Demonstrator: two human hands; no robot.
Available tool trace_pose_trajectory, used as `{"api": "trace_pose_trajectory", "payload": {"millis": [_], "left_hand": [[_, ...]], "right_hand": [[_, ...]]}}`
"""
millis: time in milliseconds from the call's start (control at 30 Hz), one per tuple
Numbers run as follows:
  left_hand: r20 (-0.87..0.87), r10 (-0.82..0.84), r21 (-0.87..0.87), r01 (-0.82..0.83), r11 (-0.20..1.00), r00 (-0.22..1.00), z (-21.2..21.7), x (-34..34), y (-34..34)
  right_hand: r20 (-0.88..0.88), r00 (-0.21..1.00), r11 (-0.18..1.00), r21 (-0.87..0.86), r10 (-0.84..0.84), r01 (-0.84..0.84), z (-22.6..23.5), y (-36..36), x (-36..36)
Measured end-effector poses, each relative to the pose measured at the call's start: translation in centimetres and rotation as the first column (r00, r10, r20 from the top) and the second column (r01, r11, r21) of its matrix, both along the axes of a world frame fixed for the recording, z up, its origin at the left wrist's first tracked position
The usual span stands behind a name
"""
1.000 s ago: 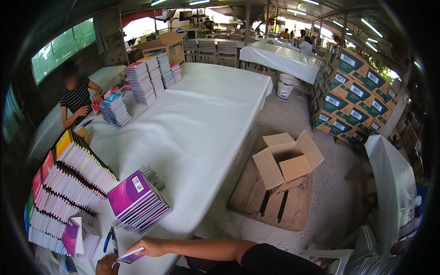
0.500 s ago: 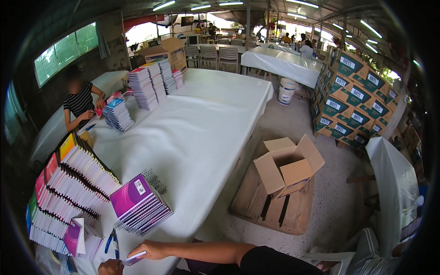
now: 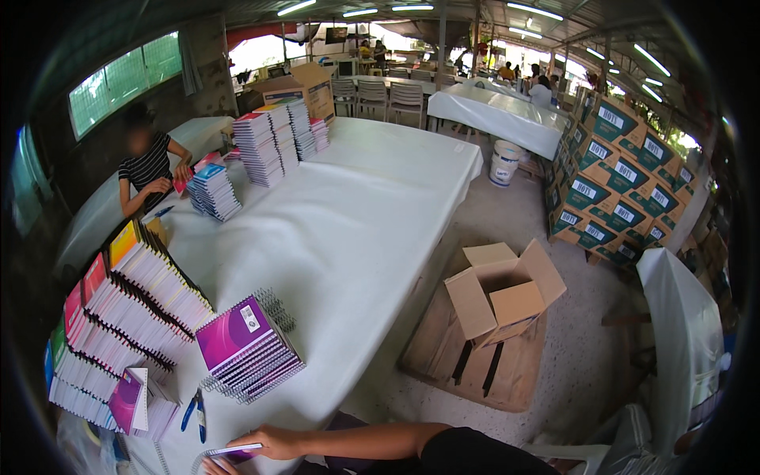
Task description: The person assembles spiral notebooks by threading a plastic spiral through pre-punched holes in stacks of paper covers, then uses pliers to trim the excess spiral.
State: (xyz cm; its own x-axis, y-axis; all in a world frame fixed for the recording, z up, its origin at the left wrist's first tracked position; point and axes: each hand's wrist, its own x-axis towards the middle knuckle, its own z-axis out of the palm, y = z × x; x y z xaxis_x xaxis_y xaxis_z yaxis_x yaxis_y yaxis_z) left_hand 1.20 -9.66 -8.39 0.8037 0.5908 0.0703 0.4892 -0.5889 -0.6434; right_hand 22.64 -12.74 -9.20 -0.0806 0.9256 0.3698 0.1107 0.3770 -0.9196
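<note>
At the near edge of the table, my right hand (image 3: 275,442) grips a purple spiral notebook (image 3: 235,450), seen nearly edge-on. My left hand (image 3: 218,466) is partly cut off by the lower edge; its fingers close on the notebook's near side, by the wire coil. Blue-handled pliers (image 3: 195,416) lie just beyond the hands. Behind them sits a stack of purple spiral notebooks (image 3: 237,332), with wire coils sticking out along its sides. One more purple notebook (image 3: 125,402) leans partly opened against the piles on the left.
Tall rows of coil-bound notebooks (image 3: 131,317) fill the table's left side. Across the white-covered table (image 3: 356,206), a person (image 3: 150,170) handles notebooks beside more stacks (image 3: 260,150). An open carton (image 3: 499,297) stands on a wooden pallet (image 3: 427,348) to the right, with stacked cartons (image 3: 621,174) behind.
Both hands and the notebook have shifted slightly right in the picture. My left hand has moved from the coil end to the notebook's near side. The whole view has turned a little.
</note>
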Motion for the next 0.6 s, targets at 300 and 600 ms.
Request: {"api": "trace_pose_trajectory", "payload": {"millis": [300, 600], "left_hand": [[-0.031, -0.155, 0.157, 0.158, 0.975, 0.987, -0.7, 0.3, 0.8], [-0.103, -0.095, 0.243, 0.117, 0.963, 0.990, -3.4, -1.0, 1.2]], "right_hand": [[-0.007, 1.000, 1.000, 0.020, 0.011, -0.011, -0.2, -1.4, -1.6], [0.049, 0.995, 0.980, 0.182, -0.091, 0.081, -0.6, -2.0, -2.6]]}}
